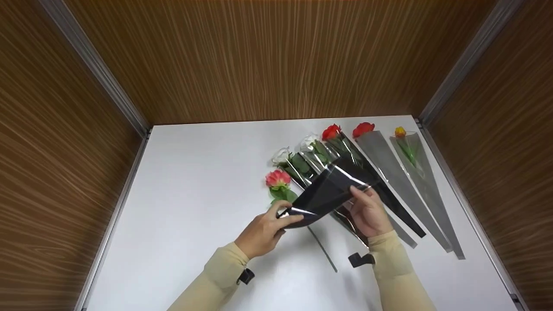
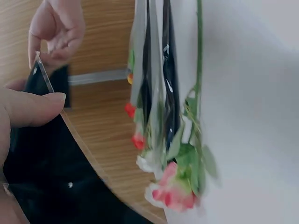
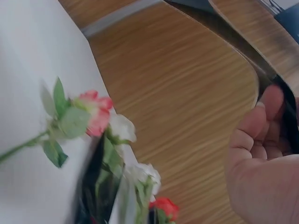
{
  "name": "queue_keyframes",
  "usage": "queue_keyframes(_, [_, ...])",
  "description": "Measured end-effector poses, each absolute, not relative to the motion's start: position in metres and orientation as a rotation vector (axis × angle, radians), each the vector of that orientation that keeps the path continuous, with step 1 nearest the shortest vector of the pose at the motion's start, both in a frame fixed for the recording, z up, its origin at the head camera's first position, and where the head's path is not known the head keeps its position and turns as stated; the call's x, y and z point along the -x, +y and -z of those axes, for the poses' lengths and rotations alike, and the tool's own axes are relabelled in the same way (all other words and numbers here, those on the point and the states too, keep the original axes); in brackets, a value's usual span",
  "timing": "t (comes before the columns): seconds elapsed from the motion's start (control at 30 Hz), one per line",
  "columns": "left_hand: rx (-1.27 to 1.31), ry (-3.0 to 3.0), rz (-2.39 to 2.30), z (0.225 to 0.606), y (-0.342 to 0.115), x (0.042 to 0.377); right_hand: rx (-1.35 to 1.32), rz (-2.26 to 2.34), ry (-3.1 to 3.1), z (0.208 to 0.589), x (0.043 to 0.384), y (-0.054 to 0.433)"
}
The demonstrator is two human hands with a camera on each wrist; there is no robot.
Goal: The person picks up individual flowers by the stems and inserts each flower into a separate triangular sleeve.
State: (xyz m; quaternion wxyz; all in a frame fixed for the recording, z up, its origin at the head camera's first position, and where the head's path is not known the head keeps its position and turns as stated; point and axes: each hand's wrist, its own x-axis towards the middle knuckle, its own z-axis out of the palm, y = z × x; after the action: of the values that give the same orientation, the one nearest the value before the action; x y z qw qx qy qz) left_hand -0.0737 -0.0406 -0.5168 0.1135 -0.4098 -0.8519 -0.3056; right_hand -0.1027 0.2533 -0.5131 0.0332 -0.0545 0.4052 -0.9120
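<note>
Above the white table, both hands hold a black flower sleeve (image 1: 322, 194) with a glossy clear face. My left hand (image 1: 261, 231) grips its wide left end, thumb on one side and fingers on the other. At the sleeve's right part, my right hand (image 1: 369, 214) pinches the edge between thumb and fingers. Beneath the sleeve lies a loose pink flower (image 1: 278, 178), its bare stem (image 1: 323, 250) pointing toward the front. The left wrist view shows this pink flower (image 2: 175, 189) with green leaves, unwrapped. In the right wrist view, the sleeve's curved edge (image 3: 254, 65) runs up from the fingers.
Wrapped flowers lie fanned out to the right: white roses (image 1: 281, 156), a red rose (image 1: 331, 132), a red flower (image 1: 363, 129) in a grey sleeve (image 1: 384, 172) and a yellow-orange tulip (image 1: 400, 131). Wood-grain panels (image 1: 276, 60) enclose the white table (image 1: 185, 181) at back and sides.
</note>
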Motion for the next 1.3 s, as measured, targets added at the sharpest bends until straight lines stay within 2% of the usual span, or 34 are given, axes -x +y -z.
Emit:
queue_keyframes(0.5, [1.051, -2.608, 0.889, 0.525, -0.076, 0.078, 0.280, 2.907, 1.253, 0.506, 0.096, 0.301])
queue_keyframes(1.1, [0.996, -2.716, 0.925, 0.525, -0.088, 0.091, 0.349, 2.579, 1.934, 0.499, 0.090, 0.308])
queue_keyframes(1.3, [1.016, -2.721, 0.957, 0.524, -0.088, 0.093, 0.252, 2.558, 2.086, 0.500, 0.091, 0.306])
